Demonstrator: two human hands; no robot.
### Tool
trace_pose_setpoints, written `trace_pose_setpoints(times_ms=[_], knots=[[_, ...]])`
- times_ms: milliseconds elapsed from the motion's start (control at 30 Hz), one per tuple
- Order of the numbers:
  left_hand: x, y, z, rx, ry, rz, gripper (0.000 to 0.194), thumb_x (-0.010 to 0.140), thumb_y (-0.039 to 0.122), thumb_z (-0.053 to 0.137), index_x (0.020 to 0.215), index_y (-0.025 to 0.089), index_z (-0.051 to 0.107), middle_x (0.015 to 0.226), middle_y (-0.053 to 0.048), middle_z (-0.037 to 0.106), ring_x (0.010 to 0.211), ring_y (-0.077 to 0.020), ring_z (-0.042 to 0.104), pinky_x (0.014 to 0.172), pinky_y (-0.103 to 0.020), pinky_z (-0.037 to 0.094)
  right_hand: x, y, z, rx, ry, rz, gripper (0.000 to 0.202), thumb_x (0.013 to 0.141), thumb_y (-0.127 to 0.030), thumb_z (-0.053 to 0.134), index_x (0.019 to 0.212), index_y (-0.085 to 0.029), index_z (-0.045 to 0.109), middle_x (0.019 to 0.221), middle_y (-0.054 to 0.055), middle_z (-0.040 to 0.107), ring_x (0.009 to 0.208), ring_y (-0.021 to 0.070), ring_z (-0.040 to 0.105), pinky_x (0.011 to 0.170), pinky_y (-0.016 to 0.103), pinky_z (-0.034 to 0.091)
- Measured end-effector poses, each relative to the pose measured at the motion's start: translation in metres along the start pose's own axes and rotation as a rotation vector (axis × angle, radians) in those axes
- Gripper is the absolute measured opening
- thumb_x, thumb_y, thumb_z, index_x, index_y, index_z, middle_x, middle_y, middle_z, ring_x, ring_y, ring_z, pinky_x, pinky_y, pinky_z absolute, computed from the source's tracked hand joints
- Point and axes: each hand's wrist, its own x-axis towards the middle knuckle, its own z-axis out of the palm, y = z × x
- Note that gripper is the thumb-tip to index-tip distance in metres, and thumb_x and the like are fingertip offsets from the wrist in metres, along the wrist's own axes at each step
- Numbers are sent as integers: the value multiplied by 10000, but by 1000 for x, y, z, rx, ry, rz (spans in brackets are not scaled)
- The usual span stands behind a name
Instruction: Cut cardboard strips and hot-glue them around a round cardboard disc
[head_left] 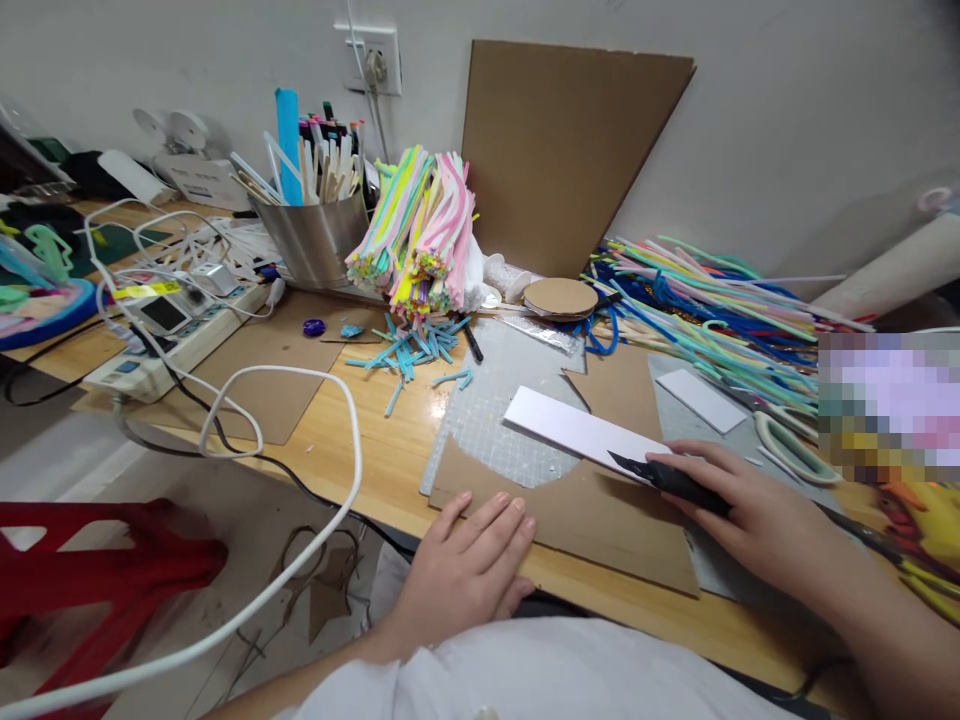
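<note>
My left hand [469, 560] lies with its fingers stretched out on the near edge of a brown cardboard piece [600, 525], which has a curved cut-out on its far side. In my right hand [742, 510] is a black utility knife [688, 487], its dark blade pointing left. Under the blade lies a long white strip of board [574, 425], slanting across the cardboard and a grey gridded cutting mat [484, 425]. A smaller white piece [701, 398] rests beyond my right hand, near scissors with pale green handles [787, 450].
Short blue cut pieces [420, 350] are scattered left of the mat. Behind stand a metal pot [311, 240] of sticks and bundles of fuzzy stems [420, 230]. A cardboard sheet [570, 150] leans on the wall. A white cable [356, 430] loops from the power strip [180, 340] past the table edge.
</note>
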Motion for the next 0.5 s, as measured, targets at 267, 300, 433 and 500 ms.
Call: trace_pose_setpoints(times_ms=[267,300,433,500], knots=[[3,-2,-7,-10,-34,-6,366,995,342,413,1193,154,656,1233,-54,701,1183,-168,606,1175,-329,233,1,-1,1,-4,-25,-7,355,936,-368,486,1272,-335,596,1324,81,567,1067,282,657,851,437,556],[3,-3,-8,-6,-45,6,368,998,337,406,1199,152,652,1236,-55,699,1186,-169,604,1173,-333,237,1,0,1,-5,-24,-3,353,937,-369,485,1271,-332,596,1325,84,564,1065,283,657,850,439,555],[3,-4,-7,-2,-50,14,368,996,349,416,1203,151,647,1244,-53,694,1185,-173,600,1162,-341,249,-3,-7,-4,-46,36,6,372,929,-347,493,1291,-325,578,1319,102,557,1061,295,656,823,435,559],[2,-4,-5,-12,-37,5,368,989,366,431,1197,152,647,1241,-55,696,1182,-176,601,1150,-343,268,-5,-18,-7,-44,57,-15,403,912,-327,509,1312,-343,560,1321,98,559,1058,297,660,808,425,568]])
